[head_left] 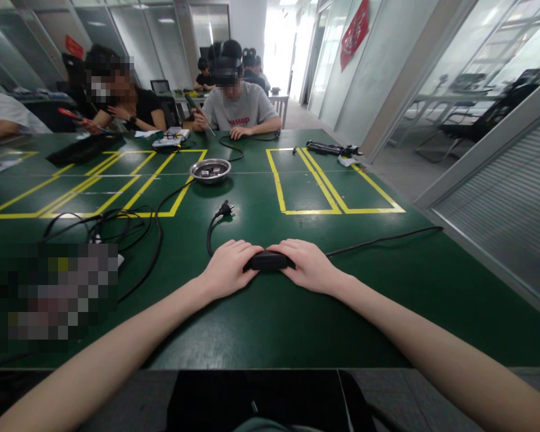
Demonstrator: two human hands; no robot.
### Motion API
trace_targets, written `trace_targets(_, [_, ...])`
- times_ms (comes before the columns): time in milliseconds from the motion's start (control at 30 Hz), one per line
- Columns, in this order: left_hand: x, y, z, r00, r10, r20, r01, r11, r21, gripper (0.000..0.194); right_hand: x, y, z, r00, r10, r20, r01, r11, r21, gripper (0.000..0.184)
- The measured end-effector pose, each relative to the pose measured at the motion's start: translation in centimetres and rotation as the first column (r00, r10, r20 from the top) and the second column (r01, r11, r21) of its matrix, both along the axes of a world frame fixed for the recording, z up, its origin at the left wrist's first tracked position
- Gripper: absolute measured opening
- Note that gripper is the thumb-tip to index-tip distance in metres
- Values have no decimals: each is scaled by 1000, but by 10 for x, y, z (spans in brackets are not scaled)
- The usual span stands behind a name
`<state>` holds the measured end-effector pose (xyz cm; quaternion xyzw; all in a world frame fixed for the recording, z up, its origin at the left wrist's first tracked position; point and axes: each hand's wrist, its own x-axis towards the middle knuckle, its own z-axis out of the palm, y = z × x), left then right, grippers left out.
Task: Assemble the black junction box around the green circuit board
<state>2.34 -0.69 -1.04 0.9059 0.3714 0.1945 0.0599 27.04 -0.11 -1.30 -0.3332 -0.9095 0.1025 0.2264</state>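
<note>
A black power adapter point(270, 260) lies between my hands, low over the green table point(279, 336). My left hand point(231, 267) grips its left end, with the thumb on top and the other fingers partly hidden. Around its right end my right hand point(306, 264) is closed in the same way. Beyond my left hand a short black cord ends in a plug point(225, 209) with its prongs to the right. A thin black cable point(382, 240) runs from beside my right hand across the table to the right.
A metal bowl point(210, 170) holds small metal parts. Tangled black cables point(117, 225) and a blurred-out item point(58, 294) lie at left. Yellow tape point(310, 212) marks rectangles on the table. A folded black tripod-like object point(333, 149) lies far right. Across the table, a person point(247, 105) holds a tool.
</note>
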Motion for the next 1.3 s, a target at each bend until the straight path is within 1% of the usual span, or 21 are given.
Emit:
trace_targets(200, [1,-2,4,1000,-29,3,29,999,26,25,-1,-3,1,1000,12,-13,-11,999,46,28])
trace_targets(367, [2,-4,6,1000,-10,-13,10,1000,20,22,-2,-4,4,997,77,-21,-75,993,87,31])
trace_targets(467, [1,-4,7,999,-33,-12,34,997,63,32,-2,-4,4,998,66,0,-66,992,111,29])
trace_targets(567, [0,-5,8,996,-91,2,90,986,139,42,-2,-5,3,999,35,22,-38,989,140,29])
trace_targets(633, [0,-5,7,993,-118,-5,117,980,163,41,-2,-5,3,1000,16,19,-19,990,141,29])
trace_targets(733, [1,-6,5,993,-116,-22,119,979,168,41,-2,-3,3,1000,6,1,-6,992,126,32])
trace_targets(867, [1,-6,6,994,-103,26,97,982,162,39,1,-2,0,999,40,-7,-38,988,151,33])
trace_targets(967, [1,-6,10,997,-22,79,12,993,119,43,6,-4,-1,998,56,13,-58,969,239,38])
trace_targets(1033, [1,-6,13,996,18,85,-23,998,54,42,9,-5,-1,998,55,32,-62,957,282,41])
trace_targets(1133, [1,-7,14,991,29,130,-15,994,-111,40,11,-6,0,997,77,30,-83,952,295,40])
trace_targets(1200, [0,-8,12,978,48,201,1,972,-234,36,10,-5,1,996,88,19,-90,951,297,38])
trace_targets(1267, [0,-8,9,957,76,279,10,955,-295,33,7,-5,1,997,72,20,-75,955,287,38])
trace_targets(1300, [0,-8,8,948,86,306,6,957,-289,32,4,-4,2,998,60,28,-66,961,269,40])
